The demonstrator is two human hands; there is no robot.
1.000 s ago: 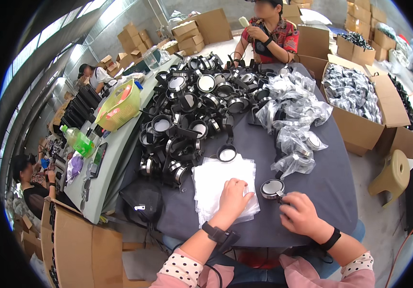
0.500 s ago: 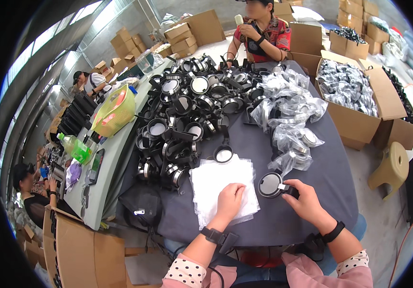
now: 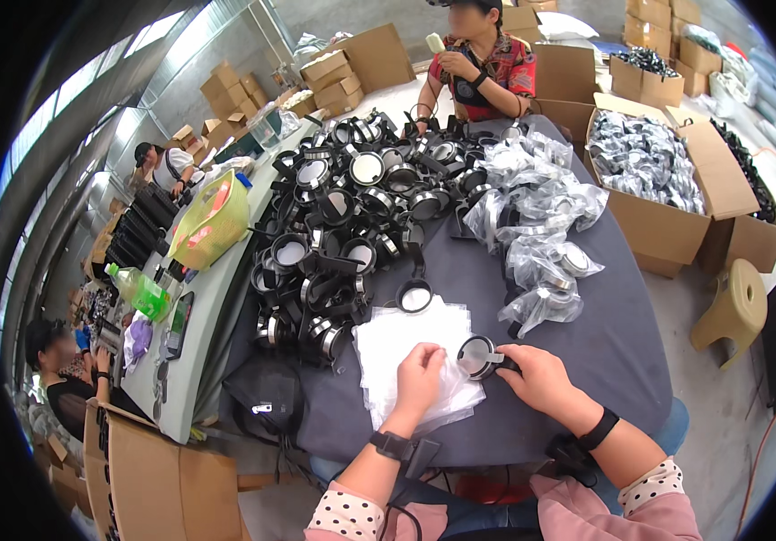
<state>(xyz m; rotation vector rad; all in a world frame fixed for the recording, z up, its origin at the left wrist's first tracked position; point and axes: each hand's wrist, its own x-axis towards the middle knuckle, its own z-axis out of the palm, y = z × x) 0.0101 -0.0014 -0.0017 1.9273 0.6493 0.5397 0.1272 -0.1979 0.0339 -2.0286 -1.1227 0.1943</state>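
Observation:
My right hand [image 3: 537, 377] grips the black handle of a round black-and-silver lid-like part [image 3: 475, 359], its disc facing up at the right edge of a stack of clear plastic bags [image 3: 392, 335]. My left hand [image 3: 419, 374] is closed, pinching the edge of a bag [image 3: 455, 389] that lifts off the stack; the bag's mouth seems to reach the part's left rim. Just beyond the stack lies another such part [image 3: 414, 296]. A large heap of these parts [image 3: 337, 206] covers the far left of the table, and bagged ones [image 3: 546, 255] lie along the right.
A dark grey cloth [image 3: 627, 343] covers the table. Across it stands a person [image 3: 487, 77] holding a frozen treat. An open carton [image 3: 649, 225] of bagged parts and a tan stool [image 3: 735, 307] are at right. A side table on the left holds a yellow-green basket [image 3: 212, 221] and a bottle [image 3: 140, 293].
My right hand has moved left with the part, bringing it over the stack's right edge. The top bag is now lifted in my left fingers toward the part. The view has shifted slightly.

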